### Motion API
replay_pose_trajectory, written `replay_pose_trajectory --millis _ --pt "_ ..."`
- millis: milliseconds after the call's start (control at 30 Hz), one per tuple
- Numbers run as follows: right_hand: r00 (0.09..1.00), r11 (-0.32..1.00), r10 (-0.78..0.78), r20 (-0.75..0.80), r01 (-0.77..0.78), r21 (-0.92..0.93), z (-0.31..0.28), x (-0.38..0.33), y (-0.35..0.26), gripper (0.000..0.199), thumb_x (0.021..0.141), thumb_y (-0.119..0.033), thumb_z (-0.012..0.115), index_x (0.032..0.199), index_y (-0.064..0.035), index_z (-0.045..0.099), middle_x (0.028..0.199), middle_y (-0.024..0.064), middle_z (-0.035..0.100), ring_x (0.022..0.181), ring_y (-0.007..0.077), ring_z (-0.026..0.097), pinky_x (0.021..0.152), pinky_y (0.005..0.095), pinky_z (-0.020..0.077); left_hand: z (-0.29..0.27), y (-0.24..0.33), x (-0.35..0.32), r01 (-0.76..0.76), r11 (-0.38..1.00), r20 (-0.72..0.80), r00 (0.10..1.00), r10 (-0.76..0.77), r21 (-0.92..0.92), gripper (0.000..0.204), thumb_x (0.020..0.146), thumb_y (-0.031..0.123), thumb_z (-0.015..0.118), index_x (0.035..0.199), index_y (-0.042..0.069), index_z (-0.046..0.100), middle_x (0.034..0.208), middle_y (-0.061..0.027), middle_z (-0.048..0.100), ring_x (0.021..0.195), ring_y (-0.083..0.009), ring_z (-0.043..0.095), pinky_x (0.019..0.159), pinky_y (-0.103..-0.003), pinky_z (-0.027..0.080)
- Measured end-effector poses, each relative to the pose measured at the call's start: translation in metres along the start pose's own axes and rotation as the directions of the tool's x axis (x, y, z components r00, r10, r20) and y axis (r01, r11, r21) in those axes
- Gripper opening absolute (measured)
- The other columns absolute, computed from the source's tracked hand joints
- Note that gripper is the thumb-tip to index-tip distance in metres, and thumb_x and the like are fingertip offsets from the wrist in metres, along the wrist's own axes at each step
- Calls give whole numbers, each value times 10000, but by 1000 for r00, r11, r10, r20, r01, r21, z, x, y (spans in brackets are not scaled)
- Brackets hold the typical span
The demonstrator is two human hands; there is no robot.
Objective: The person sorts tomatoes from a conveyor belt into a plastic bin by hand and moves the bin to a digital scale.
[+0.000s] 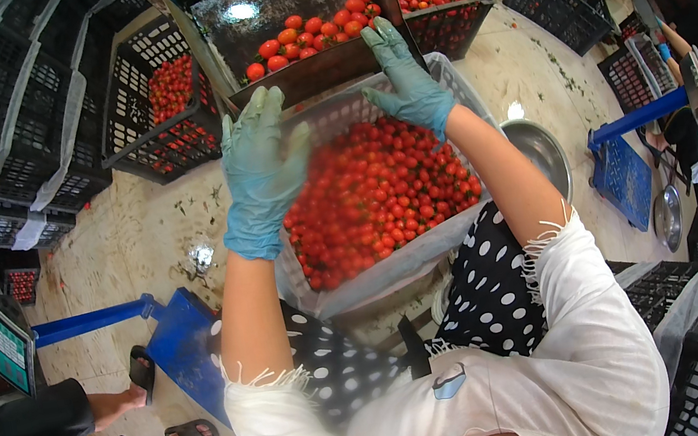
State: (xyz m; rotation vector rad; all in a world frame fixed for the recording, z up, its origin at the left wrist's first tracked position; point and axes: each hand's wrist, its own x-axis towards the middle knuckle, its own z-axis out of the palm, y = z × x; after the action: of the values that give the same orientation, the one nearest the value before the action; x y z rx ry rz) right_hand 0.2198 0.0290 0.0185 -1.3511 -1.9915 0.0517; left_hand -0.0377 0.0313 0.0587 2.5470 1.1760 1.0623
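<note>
- Your left hand (261, 172), in a blue-green glove, is spread with its thumb apart and pinches nothing that shows; it is a little blurred.
- Its fingers point up toward the left end of the tray (317, 74); whether they touch it, you cannot tell from here.
- Your right hand (412, 85), gloved alike, is spread too, thumb out to the left, with nothing seen in its grasp.
- Its fingers reach to the tray's front right corner, beside the last fruit there; how hard they press, if at all, cannot be told.
- The tomatoes (400, 192) lie heaped in the pale crate (428, 253) below and between your hands, right in front of your knees.
- More tomatoes lie along the front edge of the tray, just beyond your fingertips; the dark metal behind them shines wet or polished.
- A dark crate (136, 153) stands left of the tray and another (453, 23) right of it, both holding tomatoes.
- Near your right forearm, a metal bowl (540, 156) sits on the floor (156, 212).
- A blue scale stands on each side of you, left (183, 354) and right (621, 179).
- At your lower left, another person's sandalled feet show.
</note>
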Motion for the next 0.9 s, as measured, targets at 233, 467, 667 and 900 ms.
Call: replay_pose_trajectory --millis 233,467,667,900 --pt "1000 1000 22 1 -22 5 -1 -2 -4 855 745 -141 647 1417 -17 134 1443 261 91 1357 392 100 1101 377 162 0 -3 -2 -21 999 -69 997 23 28 477 800 207 637 1226 40 505 1241 -177 518 1141 -331 496 1006 -480 314" --pt "1000 999 13 -1 -13 39 -4 -2 -6 831 747 -95 625 1419 -36 139 1450 253 75 1351 397 118 1095 365 187 0 -4 0 -61 998 -37 997 61 4 540 773 198 646 1251 17 468 1231 -230 498 1146 -382 472 984 -534 310" --pt "1000 999 20 1 -20 24 -6 -3 -9 835 743 -94 624 1421 -47 139 1447 249 83 1350 398 111 1093 360 184 3 -5 -3 -71 992 6 997 71 107 658 754 213 658 1327 42 382 1319 -220 415 1202 -385 413 1001 -517 294" --pt "977 984 176 -118 -172 41 -3 -6 -18 559 716 -29 564 1253 -27 410 1115 223 383 1042 381 419 916 387 371 3 14 -1 -112 986 22 994 110 121 700 761 229 657 1361 55 341 1367 -219 359 1243 -387 363 1034 -504 256"
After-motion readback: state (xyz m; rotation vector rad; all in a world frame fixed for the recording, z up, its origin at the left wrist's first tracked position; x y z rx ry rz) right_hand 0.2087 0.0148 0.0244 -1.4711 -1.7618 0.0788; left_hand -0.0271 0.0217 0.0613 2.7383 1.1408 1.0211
